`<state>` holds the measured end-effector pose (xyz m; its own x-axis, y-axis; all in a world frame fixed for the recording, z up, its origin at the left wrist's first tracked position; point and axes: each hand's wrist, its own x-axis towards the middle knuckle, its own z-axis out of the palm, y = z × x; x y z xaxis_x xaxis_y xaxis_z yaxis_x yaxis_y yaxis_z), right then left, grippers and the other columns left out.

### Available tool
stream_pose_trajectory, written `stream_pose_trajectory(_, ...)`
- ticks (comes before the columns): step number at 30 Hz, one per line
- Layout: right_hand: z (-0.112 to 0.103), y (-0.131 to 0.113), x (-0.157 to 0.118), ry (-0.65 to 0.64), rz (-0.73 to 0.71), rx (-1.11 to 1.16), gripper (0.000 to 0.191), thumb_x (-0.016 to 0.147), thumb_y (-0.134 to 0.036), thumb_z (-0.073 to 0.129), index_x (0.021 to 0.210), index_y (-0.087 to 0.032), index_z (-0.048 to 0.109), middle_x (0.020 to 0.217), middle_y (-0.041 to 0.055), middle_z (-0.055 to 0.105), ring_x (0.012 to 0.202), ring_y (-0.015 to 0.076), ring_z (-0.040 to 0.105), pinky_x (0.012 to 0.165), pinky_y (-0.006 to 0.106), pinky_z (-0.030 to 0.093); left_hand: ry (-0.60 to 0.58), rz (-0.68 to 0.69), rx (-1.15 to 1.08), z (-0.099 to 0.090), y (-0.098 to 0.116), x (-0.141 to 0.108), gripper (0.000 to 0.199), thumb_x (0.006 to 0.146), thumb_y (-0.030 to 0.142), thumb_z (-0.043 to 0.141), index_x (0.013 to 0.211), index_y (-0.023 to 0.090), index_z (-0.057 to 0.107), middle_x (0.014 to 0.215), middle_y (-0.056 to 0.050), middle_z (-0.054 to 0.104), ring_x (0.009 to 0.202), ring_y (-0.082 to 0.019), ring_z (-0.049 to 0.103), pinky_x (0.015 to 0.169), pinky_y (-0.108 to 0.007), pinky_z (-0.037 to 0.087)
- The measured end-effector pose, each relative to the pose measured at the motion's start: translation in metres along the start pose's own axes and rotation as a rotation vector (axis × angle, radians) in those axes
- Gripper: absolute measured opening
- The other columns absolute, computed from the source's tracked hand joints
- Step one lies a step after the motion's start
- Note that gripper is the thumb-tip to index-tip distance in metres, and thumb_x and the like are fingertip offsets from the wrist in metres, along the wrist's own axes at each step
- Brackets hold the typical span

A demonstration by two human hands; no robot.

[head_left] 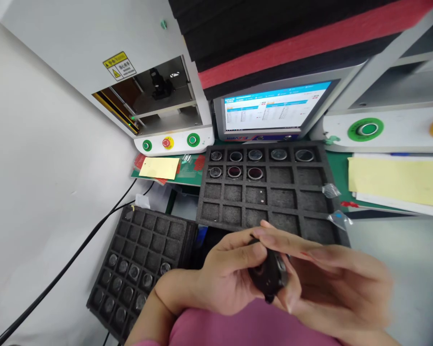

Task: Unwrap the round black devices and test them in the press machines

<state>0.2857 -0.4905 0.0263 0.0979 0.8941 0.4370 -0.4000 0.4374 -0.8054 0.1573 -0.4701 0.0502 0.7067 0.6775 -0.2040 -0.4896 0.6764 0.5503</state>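
Observation:
Close to my body, both hands hold one small black rounded device (pixel 269 276) with a small knob at its lower end. My left hand (pixel 225 276) grips it from the left, thumb pressed on its upper part. My right hand (pixel 335 274) wraps it from the right, with fingertips at the top edge and the thumb low on its side. The fingers partly cover it, so its exact kind cannot be made out. Just beyond the hands lies a dark foam tray (pixel 283 197) with several round, glass-faced parts (pixel 255 173) in its two far rows.
Lower left, stacked foam trays (pixel 155 235) hold more round parts. Behind stand a white machine (pixel 173 142) with push buttons, a lit monitor (pixel 274 110) and another machine (pixel 389 125). Yellow paper (pixel 400 182) lies at right. Small plastic bags (pixel 339 218) rest on the tray's right edge.

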Motion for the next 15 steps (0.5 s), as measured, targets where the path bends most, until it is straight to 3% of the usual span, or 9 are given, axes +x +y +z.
stream_pose_trajectory(4, 0.003, 0.004, -0.006, 0.082, 0.035, 0.01, 0.047, 0.075, -0.017, 0.081, 0.115, -0.033, 0.062, 0.11, -0.0008, 0.074, 0.095, 0.0234, 0.073, 0.098, 0.041, 0.057, 0.017, 0.009, -0.01, 0.003, 0.001, -0.001, 0.038, 0.087, 0.05, 0.061, 0.079, 0.014, 0.057, 0.049, 0.001, 0.054, 0.042, -0.009, 0.045, 0.053, -0.024, 0.034)
stream_pose_trajectory(9, 0.002, 0.005, -0.01, 0.088, 0.009, -0.004, 0.043, 0.076, -0.025, 0.082, 0.112, -0.032, 0.06, 0.108, -0.0001, 0.075, 0.092, 0.0245, 0.074, 0.092, 0.041, 0.061, 0.076, -0.007, -0.005, 0.005, 0.003, -0.002, 0.035, 0.085, 0.048, 0.063, 0.077, 0.014, 0.059, 0.051, 0.001, 0.056, 0.045, -0.009, 0.046, 0.057, -0.026, 0.035)
stream_pose_trajectory(15, -0.004, 0.015, -0.017, 0.08, -0.09, -0.067, 0.052, 0.075, -0.018, 0.083, 0.117, -0.029, 0.055, 0.111, -0.001, 0.074, 0.095, 0.0196, 0.074, 0.093, 0.032, 0.061, 0.007, -0.021, -0.074, 0.008, 0.0, 0.002, 0.039, 0.082, 0.051, 0.063, 0.074, 0.014, 0.059, 0.051, 0.0, 0.054, 0.048, -0.011, 0.046, 0.056, -0.027, 0.037)
